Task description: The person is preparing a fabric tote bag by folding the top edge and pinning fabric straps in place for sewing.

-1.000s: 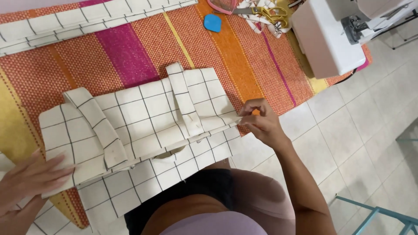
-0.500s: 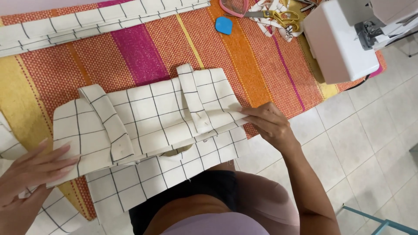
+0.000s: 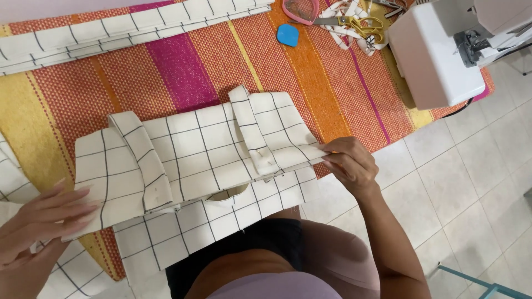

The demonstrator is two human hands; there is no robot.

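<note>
Since the earlier frames, both hands have drawn apart and the white grid-checked fabric piece (image 3: 194,160) now lies stretched wider across the near edge of the striped woven mat (image 3: 183,61), its lower layer hanging over the edge toward the person's lap. It carries 2 sewn-on straps (image 3: 252,130), 1 slanting at the left and 1 near the right. The right hand (image 3: 346,163) pinches the piece's right edge between thumb and fingertips; whether it also holds something small I cannot tell. The left hand (image 3: 44,213) lies open and flat, fingers spread, pressing the left end down. By my judgement the step in hand is smoothing and squaring the folded layers, and the next move calls for keeping even tension from both ends so the edges line up without shifting the straps. Farther up the mat lie more folded checked cloth (image 3: 127,30), a blue chalk piece (image 3: 287,35), yellow-handled scissors (image 3: 354,23) and a pink-rimmed object (image 3: 302,10). A white sewing machine (image 3: 438,52) stands at the far right, above the tiled floor (image 3: 471,182).
</note>
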